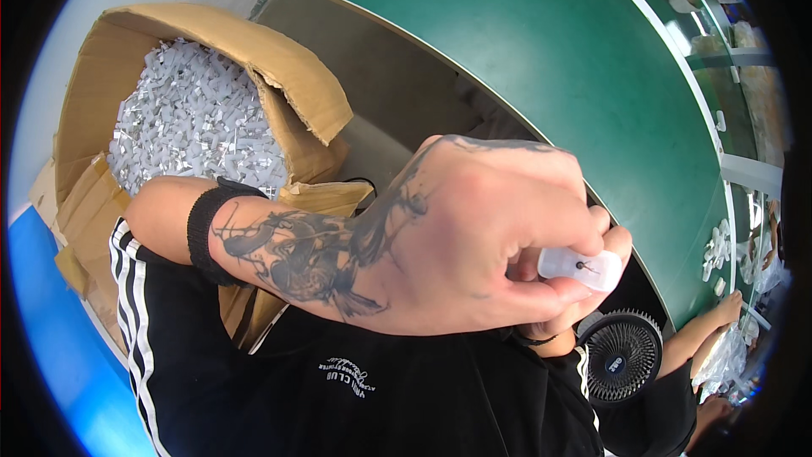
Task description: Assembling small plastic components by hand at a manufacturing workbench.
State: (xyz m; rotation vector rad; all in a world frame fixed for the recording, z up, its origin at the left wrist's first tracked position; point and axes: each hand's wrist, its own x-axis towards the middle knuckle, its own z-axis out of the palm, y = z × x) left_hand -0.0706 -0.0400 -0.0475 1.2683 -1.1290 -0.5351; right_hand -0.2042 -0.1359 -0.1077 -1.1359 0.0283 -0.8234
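My left hand (482,237), with a tattooed wrist and a black band on the forearm, reaches across the middle of the view. Its thumb and index finger pinch a small translucent white plastic piece (554,263) with a dark spot and a thin dark line on its end. My right hand (620,244) is mostly hidden behind the left one. Its visible fingers curl against the far side of that piece, closed. What lies inside the two palms is hidden.
A cardboard box (296,89) at the left holds many small whitish plastic pieces (199,118) with shiny parts. The green table (541,42) curves along the far side. A black fan (622,357) stands right of my lap. Co-workers' arms (706,326) and plastic bags (726,357) are farther right.
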